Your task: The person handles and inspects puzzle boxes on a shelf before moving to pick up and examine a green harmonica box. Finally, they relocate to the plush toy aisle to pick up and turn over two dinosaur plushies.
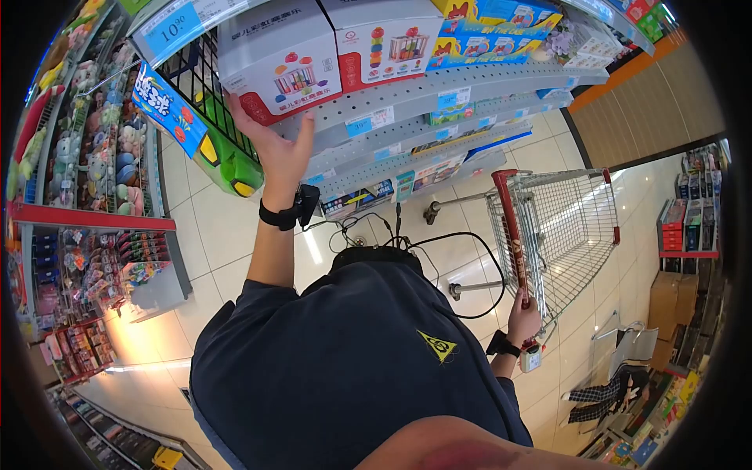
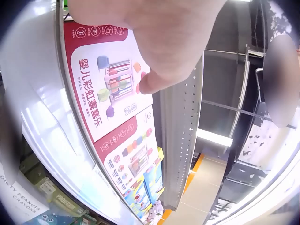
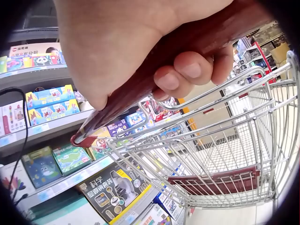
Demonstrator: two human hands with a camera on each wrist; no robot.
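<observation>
My left hand reaches up to a white and red toy box on the shelf, thumb and fingers spread apart. In the left wrist view the thumb tip lies over the front of that box, beside its picture of a toy frame with coloured pieces; the other fingers are mostly hidden. My right hand grips the red handle of a metal shopping cart. Its fingers curl around the bar in the right wrist view, and the wire basket extends beyond it.
A similar toy box stands beside the first, then blue and yellow boxes. Left of the hand hang a black wire basket and a green package. A dark cable loops near the cart. Plush toys fill the left rack.
</observation>
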